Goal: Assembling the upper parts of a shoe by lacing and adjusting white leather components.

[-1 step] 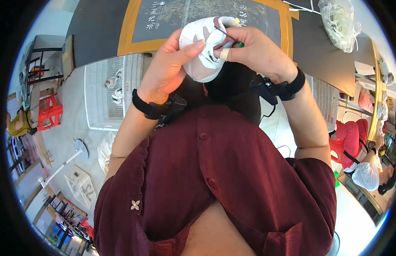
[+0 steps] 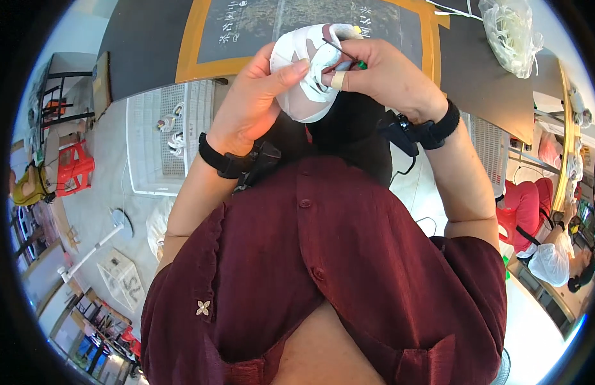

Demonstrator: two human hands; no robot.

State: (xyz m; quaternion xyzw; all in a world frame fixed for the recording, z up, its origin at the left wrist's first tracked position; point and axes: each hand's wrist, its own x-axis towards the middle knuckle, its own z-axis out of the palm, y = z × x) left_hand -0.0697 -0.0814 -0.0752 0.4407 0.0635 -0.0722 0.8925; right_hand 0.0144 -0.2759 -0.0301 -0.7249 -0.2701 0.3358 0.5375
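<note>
While the left hand (image 2: 255, 90) has its grip clamped on the side of the white sneaker (image 2: 318, 70), the right hand (image 2: 393, 74) works at its lacing. Right grip looks closed on a thin dark tool with a green end (image 2: 361, 65); can't tell if it pinches lace too. Shoe is held up at the near edge of the tabletop (image 2: 477, 83), rounded end toward the body. Step in hand, my read: threading or adjusting laces. Next move likely calls for a steady left hold and a careful pull with the tool.

Containers: clear plastic bag (image 2: 509, 35) on the tabletop, right, full of pale cord-like strands. White plastic crate (image 2: 143, 128), lower left, holds small whitish bundles (image 2: 175, 144). Second crate (image 2: 493, 147), right: contents unclear.
</note>
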